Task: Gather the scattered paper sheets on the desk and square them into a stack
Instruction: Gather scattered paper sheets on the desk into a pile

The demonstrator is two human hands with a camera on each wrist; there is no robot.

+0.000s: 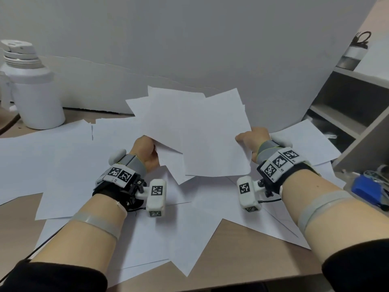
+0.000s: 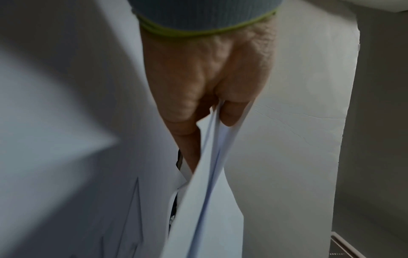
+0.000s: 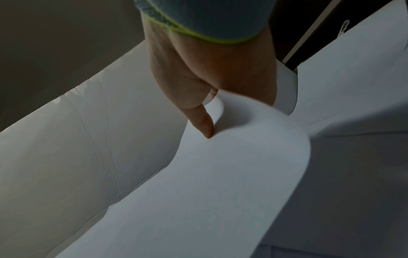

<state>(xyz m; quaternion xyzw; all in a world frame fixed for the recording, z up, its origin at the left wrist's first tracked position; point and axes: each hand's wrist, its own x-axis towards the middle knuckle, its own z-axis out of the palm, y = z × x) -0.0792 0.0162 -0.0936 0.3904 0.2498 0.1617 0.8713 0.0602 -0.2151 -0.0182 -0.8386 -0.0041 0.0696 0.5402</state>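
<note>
Several white paper sheets [image 1: 193, 131] are held up, fanned and uneven, above the wooden desk [image 1: 242, 256]. My left hand [image 1: 147, 151] pinches their lower left edge; in the left wrist view the thumb and fingers [image 2: 229, 115] clamp a few sheet edges [image 2: 212, 174]. My right hand [image 1: 252, 137] grips the right edge of the front sheet [image 3: 198, 183], thumb pressed on its face. More loose sheets [image 1: 69, 165] lie scattered and overlapping on the desk under both arms.
A white thermos jug [image 1: 31, 87] stands at the back left. A shelf unit [image 1: 349, 114] stands at the right, with blue items [image 1: 368, 188] by its base. A pale backdrop wall [image 1: 189, 39] rises close behind the papers.
</note>
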